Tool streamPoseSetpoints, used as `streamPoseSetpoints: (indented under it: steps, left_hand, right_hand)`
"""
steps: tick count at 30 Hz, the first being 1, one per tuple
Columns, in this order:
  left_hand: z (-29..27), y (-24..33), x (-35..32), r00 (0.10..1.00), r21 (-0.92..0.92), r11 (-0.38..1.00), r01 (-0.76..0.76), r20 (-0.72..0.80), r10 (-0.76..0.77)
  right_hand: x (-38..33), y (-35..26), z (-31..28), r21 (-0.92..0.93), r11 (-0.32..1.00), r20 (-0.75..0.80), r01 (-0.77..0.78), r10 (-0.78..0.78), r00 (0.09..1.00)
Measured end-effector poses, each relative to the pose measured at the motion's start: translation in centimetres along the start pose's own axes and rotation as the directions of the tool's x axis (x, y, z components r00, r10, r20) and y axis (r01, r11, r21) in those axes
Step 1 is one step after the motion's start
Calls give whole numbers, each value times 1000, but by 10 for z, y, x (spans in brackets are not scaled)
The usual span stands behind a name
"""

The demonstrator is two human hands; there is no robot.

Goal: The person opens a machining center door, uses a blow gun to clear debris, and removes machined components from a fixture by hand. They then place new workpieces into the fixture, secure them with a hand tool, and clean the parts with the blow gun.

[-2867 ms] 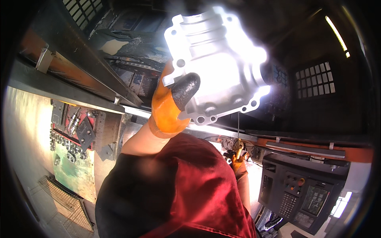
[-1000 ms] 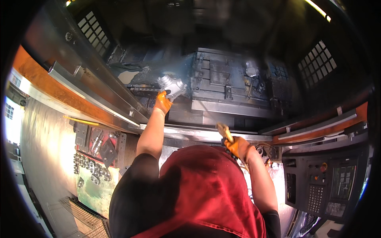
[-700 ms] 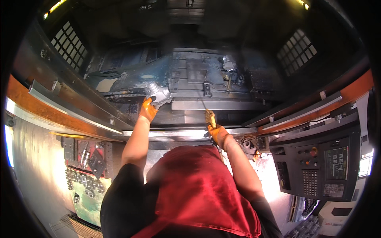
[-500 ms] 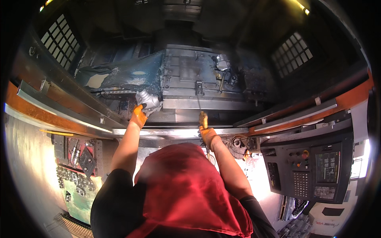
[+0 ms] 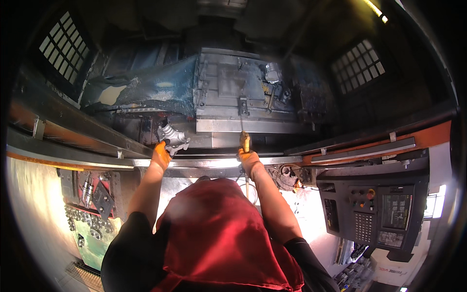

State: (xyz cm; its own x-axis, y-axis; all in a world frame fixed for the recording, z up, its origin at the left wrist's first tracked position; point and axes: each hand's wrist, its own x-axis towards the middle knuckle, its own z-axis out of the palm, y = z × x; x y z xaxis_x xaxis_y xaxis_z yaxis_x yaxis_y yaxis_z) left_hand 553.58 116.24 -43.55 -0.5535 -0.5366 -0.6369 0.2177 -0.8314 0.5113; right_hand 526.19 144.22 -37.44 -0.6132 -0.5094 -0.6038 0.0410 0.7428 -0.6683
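My left hand (image 5: 161, 155), in an orange glove, grips a silver metal casting (image 5: 173, 137) with a ribbed neck and a flanged edge. The casting is held over the machine's front sill, left of the steel work table (image 5: 210, 86). In an orange glove too, my right hand (image 5: 248, 157) is closed round a yellow-brown air gun (image 5: 245, 142). A hose (image 5: 247, 189) hangs below that hand, and the gun's thin nozzle points away from me at the table. Another silver part (image 5: 272, 73) sits in the fixture at the table's back right.
A steel clamp block (image 5: 243, 105) stands on the table's front part. Blue sheeting (image 5: 160, 90) covers the bed at left. The bright metal sill (image 5: 209, 162) runs below my hands. A control panel (image 5: 374, 211) stands at right; a green-topped bench (image 5: 99, 246) with several small metal parts is at left.
The casting in my left hand has turned and come slightly down and nearer to me. My right hand with the air gun has shifted slightly left, and the whole view has moved a little.
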Motion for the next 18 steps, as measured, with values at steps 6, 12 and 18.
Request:
streamPoseSetpoints:
  steps: [6,12,18]
  left_hand:
    - [69,3,-3,985,4,1000,21,169,-22]
    - [66,6,2,939,-127,978,-167,281,197]
    - [110,-2,15,968,-65,971,-230,85,235]
  right_hand:
    - [56,130,-18,-786,422,253,451,-446,859]
    - [-92,6,-39,-324,945,100,37,-5,995]
    - [-176,30,-107,-202,979,231,1,47,972]
